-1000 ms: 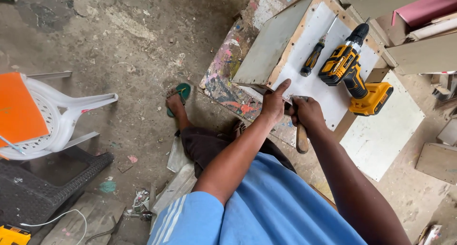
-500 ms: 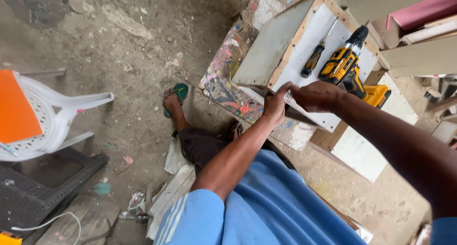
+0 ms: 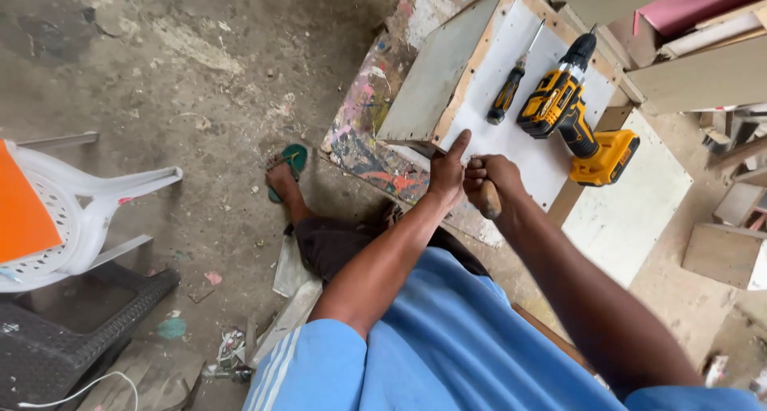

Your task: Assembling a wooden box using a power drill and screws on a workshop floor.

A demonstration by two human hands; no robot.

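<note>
My left hand [image 3: 447, 171] rests on the near edge of a white board [image 3: 511, 131] with its forefinger pointing up along the wooden side panel [image 3: 435, 71]. Right beside it, my right hand [image 3: 491, 179] is closed around a wooden tool handle [image 3: 489, 201], most likely a hammer's; the tool's head is hidden. A yellow and black cordless drill [image 3: 575, 123] lies on the white board, and a screwdriver [image 3: 508, 91] with a black and yellow handle lies to its left.
A paint-stained board [image 3: 367, 131] lies under the box. A white plastic chair [image 3: 72, 211] with an orange sheet stands at the left, a black crate [image 3: 72, 331] below it. Wooden boards and boxes [image 3: 719, 51] crowd the right. My foot in a green sandal [image 3: 284, 171] is on the concrete floor.
My right hand swung up toward the drill half a second ago and has come back down beside my left hand at the board's edge. The view has shifted slightly.
</note>
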